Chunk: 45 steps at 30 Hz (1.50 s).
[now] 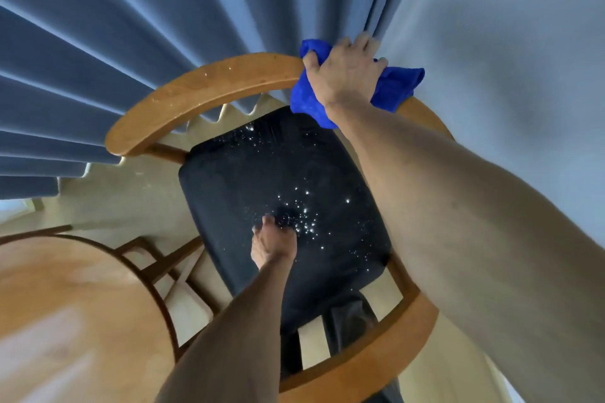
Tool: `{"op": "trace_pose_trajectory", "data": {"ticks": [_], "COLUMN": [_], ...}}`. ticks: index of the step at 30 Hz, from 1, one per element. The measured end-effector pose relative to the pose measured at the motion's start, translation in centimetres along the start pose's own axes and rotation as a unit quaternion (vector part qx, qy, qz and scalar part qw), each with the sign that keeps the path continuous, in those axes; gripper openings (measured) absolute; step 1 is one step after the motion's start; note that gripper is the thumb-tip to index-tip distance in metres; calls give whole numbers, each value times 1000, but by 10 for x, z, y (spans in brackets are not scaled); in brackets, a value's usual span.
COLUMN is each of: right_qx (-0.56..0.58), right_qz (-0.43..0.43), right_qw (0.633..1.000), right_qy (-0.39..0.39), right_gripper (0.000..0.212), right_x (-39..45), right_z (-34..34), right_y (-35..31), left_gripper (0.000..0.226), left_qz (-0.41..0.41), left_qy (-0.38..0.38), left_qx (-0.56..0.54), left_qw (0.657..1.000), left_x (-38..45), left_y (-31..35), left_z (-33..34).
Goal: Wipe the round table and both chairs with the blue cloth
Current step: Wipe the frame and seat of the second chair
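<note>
Right hand clutches blue cloth on chair rail, upper centre; unwiped rail curves lower-left. Left hand braces on seat, fingers hidden.

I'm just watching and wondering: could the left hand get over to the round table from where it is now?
Probably yes. The left hand rests on the chair's black seat, holding nothing, and the round table sits just to its left. Nothing visible lies between them. The right hand holds the blue cloth, though.
</note>
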State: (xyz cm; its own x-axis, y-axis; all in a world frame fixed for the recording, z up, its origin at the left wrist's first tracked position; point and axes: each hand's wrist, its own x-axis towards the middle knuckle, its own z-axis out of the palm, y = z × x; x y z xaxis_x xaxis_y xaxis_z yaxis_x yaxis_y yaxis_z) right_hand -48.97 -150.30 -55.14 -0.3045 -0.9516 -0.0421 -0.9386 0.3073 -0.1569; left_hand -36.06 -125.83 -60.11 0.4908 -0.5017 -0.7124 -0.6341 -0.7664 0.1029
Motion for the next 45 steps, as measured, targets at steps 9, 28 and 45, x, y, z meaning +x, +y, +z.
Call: {"op": "trace_pose_trajectory", "data": {"ticks": [9,28,45], "right_qx": [18,9,-9], "right_qz": [-71,-347,-330], "right_qw": [991,938,942], "right_qy": [108,12,-54], "right_gripper": [64,52,54], "right_x": [-2,-145,-152], "right_z": [27,52,58], "right_y": [-49,-286,-311], "left_gripper": [40,31,36], "left_qz": [41,-24,-50], "left_qy": [75,71,69], "left_qx": [2,-109,-150], "left_qw": [996,991,985], "left_x": [101,141,129], "left_y": [23,-101,-136], "left_z": [-71,-148,-129]}}
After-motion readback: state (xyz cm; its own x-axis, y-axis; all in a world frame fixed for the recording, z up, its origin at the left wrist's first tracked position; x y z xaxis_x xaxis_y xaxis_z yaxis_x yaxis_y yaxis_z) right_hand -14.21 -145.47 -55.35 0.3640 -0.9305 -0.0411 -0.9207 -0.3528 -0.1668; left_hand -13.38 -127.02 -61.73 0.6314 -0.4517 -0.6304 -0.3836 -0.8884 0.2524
